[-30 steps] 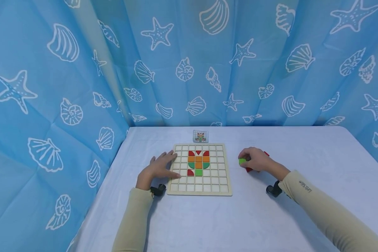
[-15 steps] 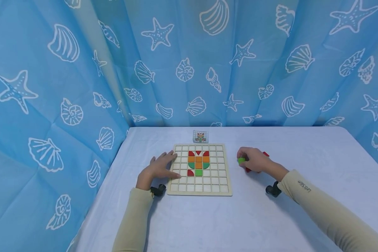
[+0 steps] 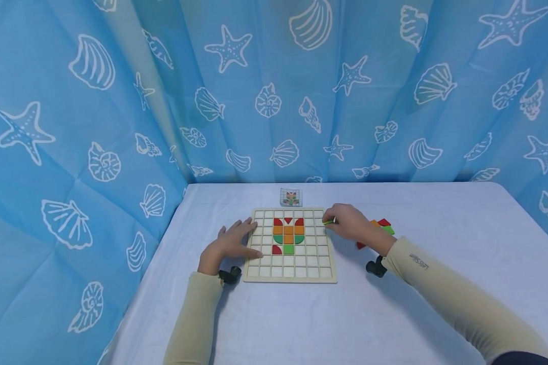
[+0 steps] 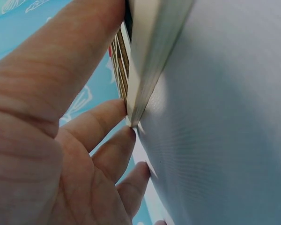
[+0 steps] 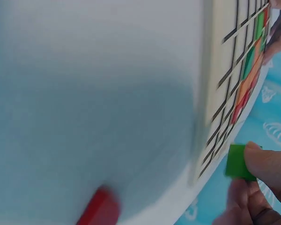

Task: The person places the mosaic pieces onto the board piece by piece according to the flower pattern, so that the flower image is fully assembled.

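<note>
A wooden grid board (image 3: 278,279) lies on the table, with a figure of red, orange and green tiles set in its cells. My left hand (image 3: 230,242) rests on the board's left edge, fingers spread; in the left wrist view the fingertips (image 4: 131,133) touch the frame. Over the upper right edge of the board is my right hand (image 3: 349,223). Its thumb and fingers pinch a green tile (image 5: 237,163), which looks square in the right wrist view and is held above the table. The thumb hides part of that tile.
Loose red, orange and green tiles (image 3: 387,229) lie to the right of the board, partly hidden by the right forearm. A small pattern card (image 3: 290,197) lies behind the board. A blue curtain (image 3: 265,101) hangs along the table's back and left.
My right hand has moved left from the loose tiles to the board's right edge with the green tile, uncovering more of the pile. The left hand has stayed in place.
</note>
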The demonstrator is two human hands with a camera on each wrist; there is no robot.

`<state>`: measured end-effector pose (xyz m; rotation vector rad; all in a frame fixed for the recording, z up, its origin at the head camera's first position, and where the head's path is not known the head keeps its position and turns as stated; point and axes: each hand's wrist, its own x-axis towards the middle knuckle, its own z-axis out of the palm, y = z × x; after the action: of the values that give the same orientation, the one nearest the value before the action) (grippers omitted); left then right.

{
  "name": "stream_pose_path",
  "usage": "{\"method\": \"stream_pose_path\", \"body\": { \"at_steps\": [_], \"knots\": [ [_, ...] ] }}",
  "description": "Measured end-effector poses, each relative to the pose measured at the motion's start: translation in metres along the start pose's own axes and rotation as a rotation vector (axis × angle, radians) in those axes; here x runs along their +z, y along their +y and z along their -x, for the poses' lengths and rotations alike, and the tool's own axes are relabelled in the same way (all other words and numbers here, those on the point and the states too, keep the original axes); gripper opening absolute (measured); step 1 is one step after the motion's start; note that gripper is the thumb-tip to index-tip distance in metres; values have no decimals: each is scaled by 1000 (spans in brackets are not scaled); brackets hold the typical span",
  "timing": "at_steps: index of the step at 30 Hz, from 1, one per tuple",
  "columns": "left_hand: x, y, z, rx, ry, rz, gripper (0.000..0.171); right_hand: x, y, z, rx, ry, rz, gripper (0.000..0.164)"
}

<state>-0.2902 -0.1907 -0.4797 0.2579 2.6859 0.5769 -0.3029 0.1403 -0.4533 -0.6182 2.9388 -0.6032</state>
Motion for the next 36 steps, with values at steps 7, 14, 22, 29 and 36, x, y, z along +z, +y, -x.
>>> {"method": "stream_pose_path", "body": {
  "at_steps": [7, 14, 22, 29, 36],
  "knots": [
    [0, 1, 1, 1, 1, -10, 99, 18, -29, -12, -69, -17, -78, 14],
    [2, 0, 0, -1, -5, -2, 99, 37, -58, -22, -134, -8, -186, 14],
    [-4, -1, 2, 21, -4, -20, 97, 52, -98, -36, -168, -52, -246, 14],
    [-4, -1, -1, 47, 5, -22, 96, 62, -116, -43, -143, -120, -295, 15],
    [-2, -3, -2, 28, -4, -24, 97, 72, -115, -46, -131, -151, -260, 13]
  ]
}}
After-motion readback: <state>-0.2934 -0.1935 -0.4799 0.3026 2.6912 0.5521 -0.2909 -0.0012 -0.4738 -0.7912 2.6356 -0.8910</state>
